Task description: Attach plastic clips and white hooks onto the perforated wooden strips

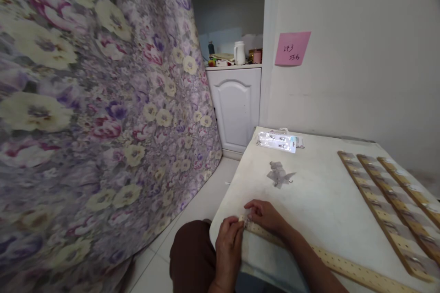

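A long pale wooden strip with rows of small holes (pixel 343 263) lies along the near edge of the white table, passing under my right forearm. My left hand (pixel 227 242) is closed on the strip's left end, fingertips pressed to it. Just to the right, my right hand (pixel 266 214) is bent over the same end, thumb and index finger drawn together. A small shiny, clear-looking piece (pixel 246 222) shows between the hands; its kind is too small to tell. Whatever the right fingertips hold is hard to make out.
Several small grey translucent pieces (pixel 279 175) lie in a pile ahead of my hands. Clear blister packs (pixel 277 142) rest at the table's far left corner. To the right are three wooden strips (pixel 381 201) bearing grey pieces. A floral curtain (pixel 103 123) hangs at left.
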The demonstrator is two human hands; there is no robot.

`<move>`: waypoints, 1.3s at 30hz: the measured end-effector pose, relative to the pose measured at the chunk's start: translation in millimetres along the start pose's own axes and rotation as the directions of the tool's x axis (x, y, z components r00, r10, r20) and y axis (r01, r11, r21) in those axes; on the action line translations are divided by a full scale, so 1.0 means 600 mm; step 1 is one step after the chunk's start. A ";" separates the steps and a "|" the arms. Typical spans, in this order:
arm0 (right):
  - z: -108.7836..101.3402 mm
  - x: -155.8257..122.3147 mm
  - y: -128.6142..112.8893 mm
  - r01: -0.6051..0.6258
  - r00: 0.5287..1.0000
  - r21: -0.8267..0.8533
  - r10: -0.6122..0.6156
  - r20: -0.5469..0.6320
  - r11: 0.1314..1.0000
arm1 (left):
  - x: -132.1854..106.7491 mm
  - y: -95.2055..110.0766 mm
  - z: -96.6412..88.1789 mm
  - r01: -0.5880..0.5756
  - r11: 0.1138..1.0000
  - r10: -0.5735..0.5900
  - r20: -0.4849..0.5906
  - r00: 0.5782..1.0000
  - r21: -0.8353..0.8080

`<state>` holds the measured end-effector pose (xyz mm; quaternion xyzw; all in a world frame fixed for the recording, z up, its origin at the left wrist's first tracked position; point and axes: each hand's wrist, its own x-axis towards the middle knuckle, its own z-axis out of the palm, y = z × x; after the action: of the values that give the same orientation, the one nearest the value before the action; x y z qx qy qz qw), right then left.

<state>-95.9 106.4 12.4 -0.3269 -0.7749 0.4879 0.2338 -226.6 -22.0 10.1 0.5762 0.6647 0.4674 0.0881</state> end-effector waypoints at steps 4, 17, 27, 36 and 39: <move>0.001 0.001 0.004 0.012 1.000 0.015 -0.012 0.002 1.000 | 0.000 0.000 0.000 0.002 1.000 -0.002 0.001 1.000 0.005; 0.004 0.000 0.005 -0.022 1.000 0.043 0.022 -0.001 0.999 | 0.002 0.001 0.002 0.011 1.000 -0.011 -0.013 1.000 0.000; 0.006 0.004 0.011 -0.063 0.998 0.143 0.062 0.011 0.988 | 0.004 0.000 0.003 0.008 1.000 -0.008 0.020 1.000 -0.013; 0.006 0.005 0.004 -0.129 0.992 0.180 0.128 0.016 0.975 | 0.010 0.003 0.001 0.027 0.999 -0.026 0.042 0.999 -0.021; 0.006 0.005 0.006 -0.118 0.993 0.159 0.120 -0.001 0.980 | 0.010 0.002 0.001 0.018 1.000 -0.017 0.031 0.999 -0.024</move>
<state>-99.4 107.2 7.6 -0.3556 -0.7115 0.5593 0.2336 -227.1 -16.6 13.3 0.5764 0.6626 0.4656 0.1093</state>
